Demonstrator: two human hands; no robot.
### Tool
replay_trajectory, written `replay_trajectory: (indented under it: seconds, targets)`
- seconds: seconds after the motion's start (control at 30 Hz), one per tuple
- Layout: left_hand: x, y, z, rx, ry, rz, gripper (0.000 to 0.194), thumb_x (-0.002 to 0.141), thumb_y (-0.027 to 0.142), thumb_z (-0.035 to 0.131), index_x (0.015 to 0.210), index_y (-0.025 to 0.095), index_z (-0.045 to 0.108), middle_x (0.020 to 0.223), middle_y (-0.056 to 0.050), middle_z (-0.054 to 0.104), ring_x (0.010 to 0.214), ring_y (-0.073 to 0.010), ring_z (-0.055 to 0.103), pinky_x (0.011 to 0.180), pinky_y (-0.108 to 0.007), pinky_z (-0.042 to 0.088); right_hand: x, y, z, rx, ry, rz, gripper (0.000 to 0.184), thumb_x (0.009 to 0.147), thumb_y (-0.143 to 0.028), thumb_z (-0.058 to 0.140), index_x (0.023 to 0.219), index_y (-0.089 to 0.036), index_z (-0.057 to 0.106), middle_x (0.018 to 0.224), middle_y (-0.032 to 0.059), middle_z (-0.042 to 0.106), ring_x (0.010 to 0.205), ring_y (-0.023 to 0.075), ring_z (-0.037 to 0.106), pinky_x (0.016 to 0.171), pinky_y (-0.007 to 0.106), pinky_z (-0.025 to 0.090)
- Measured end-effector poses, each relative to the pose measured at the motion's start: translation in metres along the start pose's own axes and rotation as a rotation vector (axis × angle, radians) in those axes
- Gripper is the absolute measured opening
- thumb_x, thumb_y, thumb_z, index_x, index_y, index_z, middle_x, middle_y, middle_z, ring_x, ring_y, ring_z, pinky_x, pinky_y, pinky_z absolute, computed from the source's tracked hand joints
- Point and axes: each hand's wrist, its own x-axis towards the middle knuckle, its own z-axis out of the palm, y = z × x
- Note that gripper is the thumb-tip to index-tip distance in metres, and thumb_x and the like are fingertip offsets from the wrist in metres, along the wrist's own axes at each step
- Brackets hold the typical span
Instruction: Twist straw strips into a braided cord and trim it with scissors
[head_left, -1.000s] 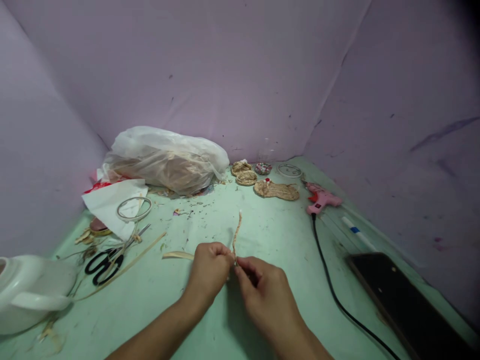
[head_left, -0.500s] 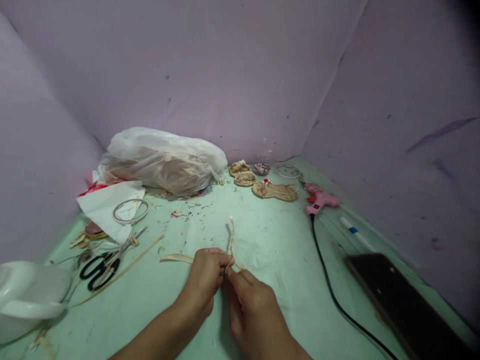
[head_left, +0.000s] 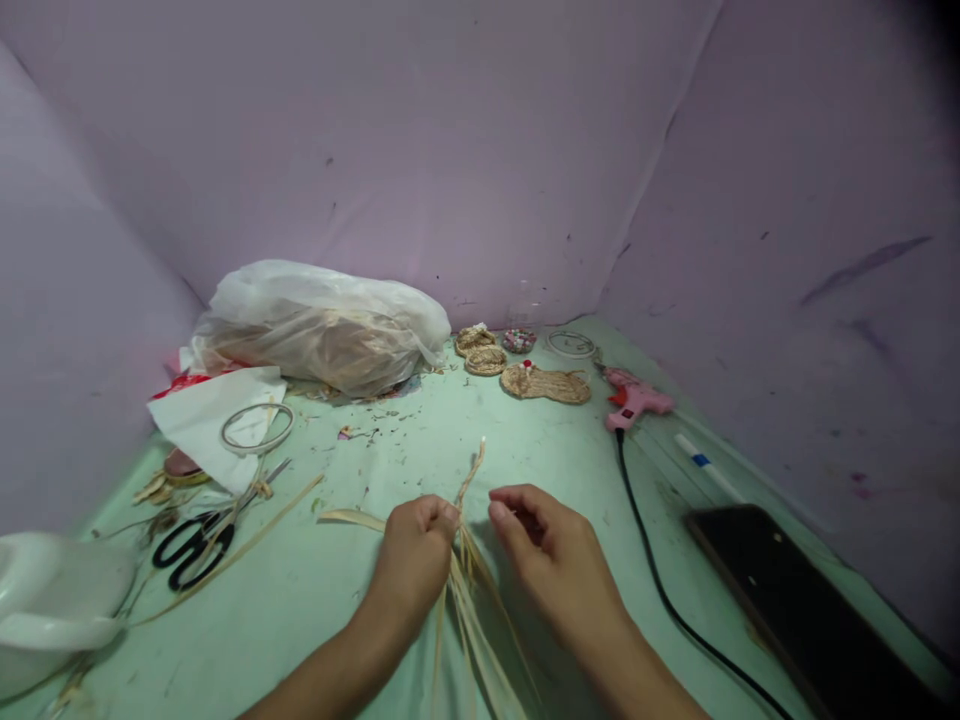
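Note:
My left hand (head_left: 420,550) pinches a bundle of pale dried fibre strips (head_left: 472,610) between thumb and fingers. Above that grip, a short twisted or braided length (head_left: 472,470) points up and away, with a white tip. Below it the loose strips fan out toward me over the green tabletop. To the right of the bundle, my right hand (head_left: 551,550) is raised with thumb and forefinger apart and nothing visible between them. One wider strip (head_left: 352,518) sticks out left from behind my left hand.
A pink glue gun (head_left: 634,397) with a black cord and a dark phone-like slab (head_left: 795,600) lie on the right. At left are black-handled scissors (head_left: 196,545) and a white container (head_left: 60,600). Behind stand a plastic bag (head_left: 322,330) and woven sole-shaped pieces (head_left: 545,384).
My right hand has let go of the fibre and moved right, its fingers parting. The loose strips now show between my hands, and the twisted end leans more to the right.

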Motion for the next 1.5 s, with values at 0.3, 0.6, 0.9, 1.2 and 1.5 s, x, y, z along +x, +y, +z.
replay_trajectory:
  seconds: [0.3, 0.6, 0.9, 1.2, 1.5]
  targets:
    - [-0.003, 0.003, 0.005, -0.056, -0.159, -0.077, 0.023, 0.063, 0.037, 0.049, 0.052, 0.017, 0.045, 0.044, 0.002, 0.046, 0.044, -0.0109, 0.041, 0.046, -0.023, 0.030, 0.010, 0.013, 0.018, 0.605, -0.374, 0.277, 0.016, 0.062, -0.021, 0.059, 0.076, -0.013, 0.063, 0.055, -0.0016, 0.051, 0.045, 0.0083, 0.042, 0.048, 0.023, 0.034]
    - [-0.004, 0.011, 0.003, -0.012, -0.139, -0.071, 0.018, 0.061, 0.028, 0.048, 0.048, 0.016, 0.046, 0.043, 0.003, 0.045, 0.044, -0.0085, 0.036, 0.047, -0.022, 0.026, 0.013, 0.013, 0.008, 0.577, -0.500, 0.157, 0.018, 0.071, -0.030, 0.057, 0.066, -0.014, 0.064, 0.058, 0.0000, 0.053, 0.057, 0.0102, 0.044, 0.058, 0.023, 0.033]
    - [-0.002, 0.007, -0.001, -0.041, -0.169, -0.024, 0.020, 0.060, 0.033, 0.051, 0.051, 0.015, 0.051, 0.049, -0.001, 0.055, 0.050, -0.0118, 0.046, 0.053, -0.024, 0.033, 0.013, 0.018, 0.008, 0.353, -0.419, 0.235, 0.012, 0.067, -0.024, 0.053, 0.061, -0.015, 0.057, 0.050, -0.0015, 0.049, 0.044, 0.0089, 0.036, 0.047, 0.023, 0.025]
    - [-0.004, 0.010, -0.002, 0.001, -0.145, 0.018, 0.020, 0.062, 0.029, 0.049, 0.050, 0.014, 0.053, 0.047, 0.001, 0.048, 0.048, -0.0092, 0.037, 0.049, -0.022, 0.028, 0.011, 0.012, 0.012, 0.411, -0.235, 0.204, 0.022, 0.065, -0.033, 0.060, 0.055, -0.013, 0.058, 0.053, 0.0016, 0.053, 0.050, 0.0092, 0.039, 0.051, 0.024, 0.027]
    - [-0.006, 0.017, -0.015, 0.294, -0.195, 0.180, 0.020, 0.068, 0.027, 0.048, 0.056, 0.015, 0.058, 0.049, 0.001, 0.049, 0.049, -0.0106, 0.041, 0.048, -0.022, 0.028, 0.010, 0.010, 0.017, 0.397, -0.096, 0.209, 0.017, 0.064, -0.026, 0.061, 0.054, -0.014, 0.054, 0.049, 0.0003, 0.053, 0.045, 0.0084, 0.040, 0.047, 0.023, 0.027]
